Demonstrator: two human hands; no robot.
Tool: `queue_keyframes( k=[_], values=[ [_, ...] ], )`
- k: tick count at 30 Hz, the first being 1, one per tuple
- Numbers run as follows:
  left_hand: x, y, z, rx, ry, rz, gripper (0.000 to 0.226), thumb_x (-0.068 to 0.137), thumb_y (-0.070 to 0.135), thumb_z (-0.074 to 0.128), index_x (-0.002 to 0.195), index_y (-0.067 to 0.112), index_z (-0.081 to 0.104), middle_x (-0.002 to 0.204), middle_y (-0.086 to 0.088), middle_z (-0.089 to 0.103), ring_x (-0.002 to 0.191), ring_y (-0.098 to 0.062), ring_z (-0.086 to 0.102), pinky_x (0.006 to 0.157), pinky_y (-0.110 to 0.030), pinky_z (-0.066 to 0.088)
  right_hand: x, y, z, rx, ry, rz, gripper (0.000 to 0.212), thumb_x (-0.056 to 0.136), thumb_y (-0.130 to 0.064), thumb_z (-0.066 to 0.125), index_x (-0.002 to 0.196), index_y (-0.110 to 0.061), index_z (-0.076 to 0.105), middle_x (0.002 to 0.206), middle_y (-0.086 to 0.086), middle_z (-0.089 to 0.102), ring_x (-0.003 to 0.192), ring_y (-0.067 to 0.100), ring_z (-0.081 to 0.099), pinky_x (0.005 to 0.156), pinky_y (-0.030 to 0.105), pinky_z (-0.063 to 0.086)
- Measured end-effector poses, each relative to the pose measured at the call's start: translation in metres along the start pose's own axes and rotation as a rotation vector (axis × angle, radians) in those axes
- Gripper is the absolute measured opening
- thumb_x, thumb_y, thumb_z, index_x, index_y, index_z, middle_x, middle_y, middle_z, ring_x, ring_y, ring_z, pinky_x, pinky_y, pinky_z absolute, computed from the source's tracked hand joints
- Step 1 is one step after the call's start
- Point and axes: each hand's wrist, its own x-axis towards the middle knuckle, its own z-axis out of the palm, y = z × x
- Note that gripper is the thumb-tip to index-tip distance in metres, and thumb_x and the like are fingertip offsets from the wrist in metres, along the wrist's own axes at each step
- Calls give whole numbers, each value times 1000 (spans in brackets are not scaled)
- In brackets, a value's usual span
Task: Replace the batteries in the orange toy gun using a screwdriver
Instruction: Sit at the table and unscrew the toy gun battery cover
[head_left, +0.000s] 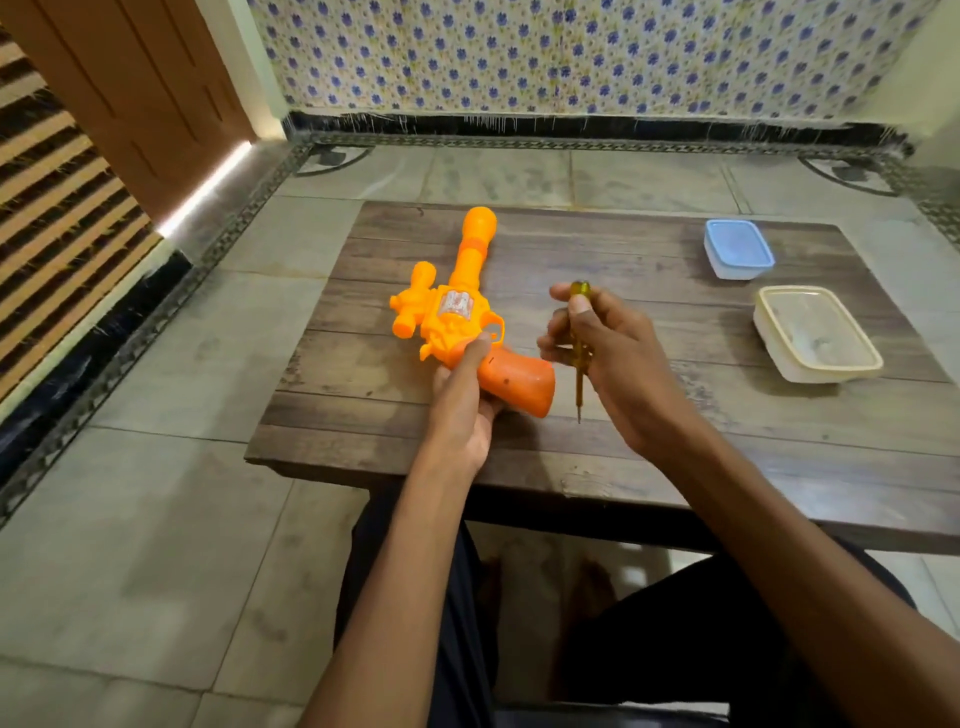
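The orange toy gun (457, 312) lies on the low wooden table (675, 426), barrel pointing away from me and its darker orange grip (519, 382) toward me. My left hand (465, 400) grips the gun where the body meets the grip, with the thumb laid along the top. Just right of the grip, my right hand (608, 353) holds a screwdriver (580, 358) with a clear yellow handle. Its metal tip points down and hovers just above the table.
A small box with a blue lid (737, 249) stands at the table's far right. A white open container (815, 335) sits nearer, by the right edge. Tiled floor surrounds the table, and my legs are under its near edge.
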Motion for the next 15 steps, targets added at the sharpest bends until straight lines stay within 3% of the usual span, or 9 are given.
queue_keyframes(
  k=[3,7,10,12,15],
  values=[
    [-2,-1,2,-32,-36,-46,13,99,15,55,112,18,59,84,-11,72,74,-18,72,81,-45,55,-6,-10,7,57,-20,-53,23,103,-16,48,121,-3,55,103,8,71,102,22,70,92,34,54],
    [-4,-5,4,25,-35,-47,30,99,16,56,129,15,54,84,-7,75,77,-17,73,82,-46,56,-7,-18,17,26,-10,-155,14,101,-11,50,111,-1,51,110,17,71,98,24,72,82,35,59],
    [-4,-7,4,56,-21,-36,39,98,17,58,136,8,52,111,-21,71,86,-23,72,72,-43,60,-8,-17,22,-80,-6,-210,12,101,-12,52,108,-2,48,103,13,72,95,22,73,81,48,59],
    [-3,-8,2,46,-16,-34,43,99,18,57,140,8,49,129,-28,61,103,-31,67,77,-47,59,-8,-13,25,-191,17,-272,15,101,-12,53,108,-1,46,97,9,73,91,19,74,78,50,60],
    [-3,-10,1,20,-19,-55,44,100,18,56,141,10,46,132,-24,60,116,-37,63,87,-55,54,-7,-9,29,-266,46,-316,13,100,-10,53,106,-1,45,93,11,72,86,17,74,76,47,60]
  ],
)
